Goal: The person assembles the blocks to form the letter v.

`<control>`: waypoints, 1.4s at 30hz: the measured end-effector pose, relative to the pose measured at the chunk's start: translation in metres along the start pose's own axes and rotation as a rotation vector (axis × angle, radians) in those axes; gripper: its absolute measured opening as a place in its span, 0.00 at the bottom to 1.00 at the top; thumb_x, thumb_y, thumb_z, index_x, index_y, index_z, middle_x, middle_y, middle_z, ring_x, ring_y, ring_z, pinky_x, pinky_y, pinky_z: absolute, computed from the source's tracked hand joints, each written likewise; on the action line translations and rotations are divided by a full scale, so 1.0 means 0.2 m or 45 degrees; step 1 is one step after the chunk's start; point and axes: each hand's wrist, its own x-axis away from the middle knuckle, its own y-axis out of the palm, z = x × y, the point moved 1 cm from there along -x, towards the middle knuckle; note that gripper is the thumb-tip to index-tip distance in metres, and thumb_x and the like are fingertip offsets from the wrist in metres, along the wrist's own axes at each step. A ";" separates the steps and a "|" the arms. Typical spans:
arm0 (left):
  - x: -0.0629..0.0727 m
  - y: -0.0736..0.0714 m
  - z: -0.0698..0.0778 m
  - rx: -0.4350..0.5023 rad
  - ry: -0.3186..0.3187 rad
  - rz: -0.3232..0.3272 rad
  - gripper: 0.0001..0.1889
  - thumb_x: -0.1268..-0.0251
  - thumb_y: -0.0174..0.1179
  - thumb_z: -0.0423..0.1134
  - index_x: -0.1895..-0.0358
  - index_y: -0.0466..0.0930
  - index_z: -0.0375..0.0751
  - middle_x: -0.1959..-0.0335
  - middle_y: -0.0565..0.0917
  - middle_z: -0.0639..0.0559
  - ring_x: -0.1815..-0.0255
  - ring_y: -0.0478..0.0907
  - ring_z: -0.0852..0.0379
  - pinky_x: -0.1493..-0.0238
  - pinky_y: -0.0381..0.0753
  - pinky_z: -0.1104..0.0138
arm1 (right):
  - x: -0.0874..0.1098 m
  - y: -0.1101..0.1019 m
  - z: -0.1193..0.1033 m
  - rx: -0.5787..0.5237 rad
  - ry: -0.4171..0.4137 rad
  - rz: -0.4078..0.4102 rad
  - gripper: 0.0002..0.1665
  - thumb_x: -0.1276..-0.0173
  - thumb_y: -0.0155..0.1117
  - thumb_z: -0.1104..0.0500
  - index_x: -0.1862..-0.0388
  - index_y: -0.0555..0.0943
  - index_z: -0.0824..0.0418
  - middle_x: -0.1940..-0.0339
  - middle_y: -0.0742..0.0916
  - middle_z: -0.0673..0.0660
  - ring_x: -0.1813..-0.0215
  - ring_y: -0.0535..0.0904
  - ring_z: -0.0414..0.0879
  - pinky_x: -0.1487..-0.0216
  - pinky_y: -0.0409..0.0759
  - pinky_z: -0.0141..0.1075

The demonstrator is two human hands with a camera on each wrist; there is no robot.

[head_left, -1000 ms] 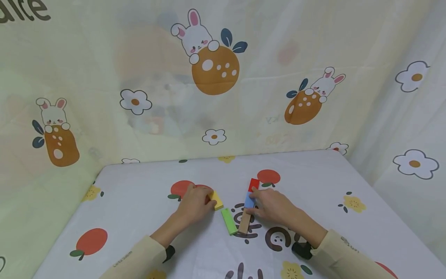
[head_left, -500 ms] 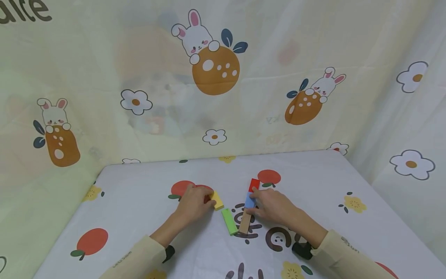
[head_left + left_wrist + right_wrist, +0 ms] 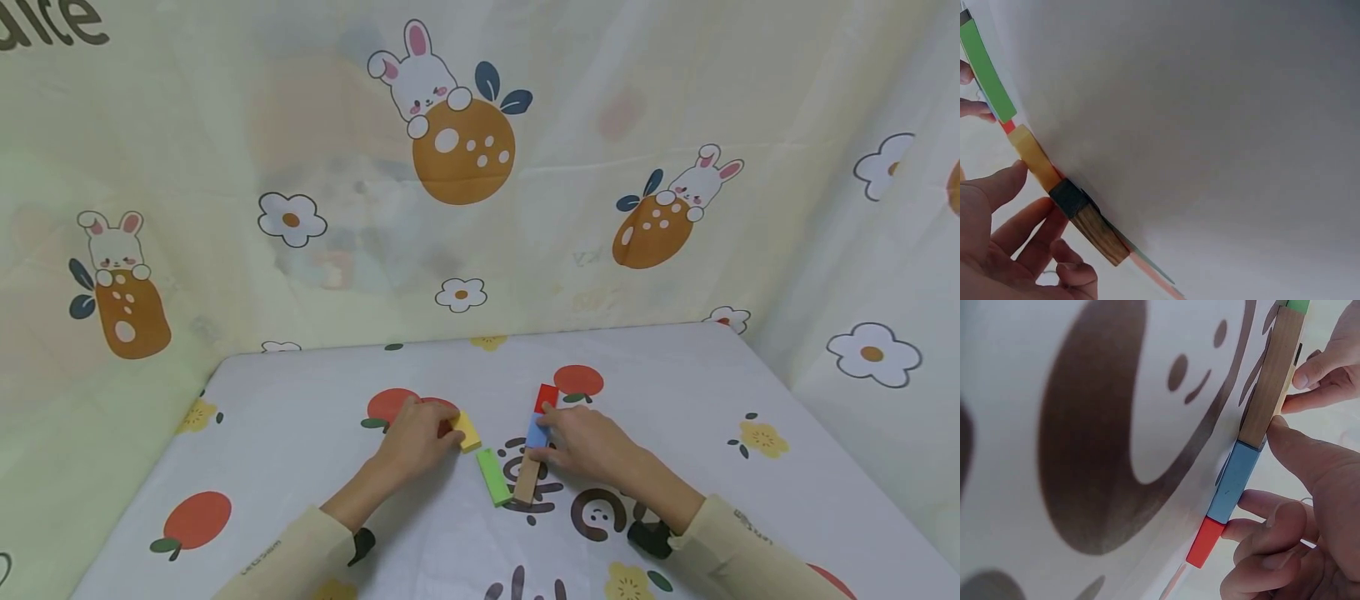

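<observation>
My left hand (image 3: 416, 440) rests at a yellow block (image 3: 467, 432). In the left wrist view its thumb touches the yellow block, and its bent fingers reach a dark block (image 3: 1067, 197) adjoining a brown wooden block (image 3: 1102, 236). The head view hides those last two behind the hand. My right hand (image 3: 588, 443) lies along another row: a red block (image 3: 546, 397), a blue block (image 3: 536, 432) and a light wooden block (image 3: 527, 483). Its thumb touches the light wooden block; its fingers touch the blue and red ones. A green block (image 3: 493, 477) lies between the hands, untouched.
The blocks lie in two slanting rows, roughly a V, on a white tablecloth (image 3: 300, 500) printed with fruit, flowers and dark lettering. A patterned curtain (image 3: 555, 250) rises behind the table and along its sides.
Both hands and all the visible blocks stay in place. Only the curtain at the right shifts slightly.
</observation>
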 end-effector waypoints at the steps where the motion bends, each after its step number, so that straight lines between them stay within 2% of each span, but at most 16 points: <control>1: 0.00 0.00 0.00 0.002 -0.002 -0.005 0.06 0.34 0.72 0.37 0.58 0.91 0.40 0.81 0.76 0.55 0.67 0.69 0.56 0.57 0.63 0.64 | 0.00 0.00 0.00 -0.001 -0.001 0.000 0.36 0.39 0.80 0.39 0.38 0.87 0.58 0.40 0.91 0.58 0.53 0.86 0.47 0.50 0.91 0.42; 4: 0.00 0.00 0.00 0.007 -0.011 -0.018 0.11 0.34 0.73 0.38 0.52 0.92 0.39 0.76 0.83 0.53 0.64 0.71 0.56 0.56 0.65 0.64 | 0.00 0.00 0.00 -0.003 -0.002 -0.001 0.36 0.38 0.80 0.39 0.38 0.87 0.59 0.39 0.91 0.58 0.51 0.87 0.48 0.48 0.91 0.44; 6: 0.00 0.00 0.00 0.008 -0.011 -0.026 0.14 0.34 0.74 0.39 0.49 0.92 0.38 0.68 0.89 0.50 0.62 0.73 0.56 0.55 0.65 0.64 | 0.00 0.00 0.00 -0.004 0.001 -0.005 0.36 0.38 0.80 0.39 0.38 0.87 0.58 0.39 0.90 0.58 0.50 0.87 0.48 0.48 0.91 0.44; 10: 0.00 0.00 0.00 0.015 -0.015 -0.045 0.17 0.34 0.74 0.39 0.44 0.91 0.37 0.58 0.93 0.47 0.60 0.74 0.56 0.54 0.66 0.64 | 0.00 0.00 0.00 -0.005 0.008 -0.012 0.37 0.38 0.80 0.39 0.37 0.87 0.58 0.38 0.90 0.58 0.50 0.87 0.49 0.48 0.91 0.44; 14: 0.00 0.01 0.01 0.022 -0.027 -0.061 0.18 0.34 0.73 0.39 0.44 0.90 0.37 0.58 0.92 0.48 0.60 0.73 0.55 0.55 0.66 0.64 | 0.00 0.00 0.00 -0.006 0.012 -0.016 0.37 0.38 0.80 0.39 0.37 0.86 0.58 0.38 0.90 0.59 0.48 0.87 0.50 0.46 0.91 0.45; 18: 0.01 0.01 0.01 0.020 -0.033 -0.069 0.18 0.34 0.74 0.40 0.43 0.90 0.38 0.55 0.92 0.48 0.58 0.73 0.55 0.55 0.68 0.64 | 0.00 0.00 0.00 -0.006 0.011 -0.021 0.37 0.38 0.80 0.39 0.36 0.86 0.58 0.37 0.90 0.59 0.48 0.87 0.50 0.46 0.91 0.46; 25: 0.01 0.00 0.02 0.008 0.006 -0.066 0.18 0.33 0.74 0.41 0.42 0.90 0.39 0.49 0.92 0.48 0.54 0.76 0.56 0.50 0.75 0.62 | 0.00 -0.01 0.00 0.001 0.006 -0.017 0.38 0.38 0.80 0.39 0.36 0.86 0.59 0.38 0.90 0.59 0.50 0.87 0.49 0.46 0.91 0.45; 37: 0.03 0.01 0.01 0.009 -0.005 -0.085 0.20 0.33 0.73 0.42 0.41 0.89 0.39 0.47 0.92 0.49 0.52 0.74 0.54 0.53 0.73 0.64 | 0.00 0.00 0.00 -0.022 0.004 -0.024 0.36 0.39 0.80 0.39 0.38 0.86 0.58 0.41 0.91 0.57 0.56 0.85 0.45 0.49 0.90 0.42; 42: 0.04 0.00 0.01 0.016 0.025 -0.087 0.20 0.34 0.74 0.44 0.42 0.89 0.41 0.50 0.92 0.50 0.55 0.72 0.56 0.58 0.71 0.67 | 0.00 0.00 0.00 -0.013 0.005 -0.013 0.36 0.38 0.80 0.39 0.38 0.87 0.58 0.40 0.91 0.58 0.51 0.87 0.48 0.47 0.91 0.44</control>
